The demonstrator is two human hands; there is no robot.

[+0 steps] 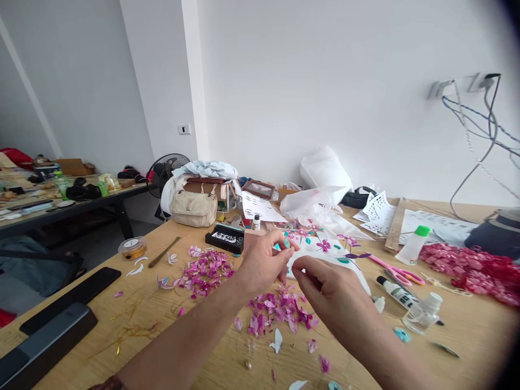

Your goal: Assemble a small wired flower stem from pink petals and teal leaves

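Black fan (156, 176) near a beige bag (194, 208), wall switch (184, 129), cables (494, 128) hanging from wall sockets (441, 89)

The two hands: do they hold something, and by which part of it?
It cannot be told: the left hand and the right hand have curled fingers, but anything between them is too small to see.

Magenta petals (280, 310) lie scattered on the wooden table (227, 360).

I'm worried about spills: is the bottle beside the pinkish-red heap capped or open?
Capped: a green cap sits on top of the whitish bottle.
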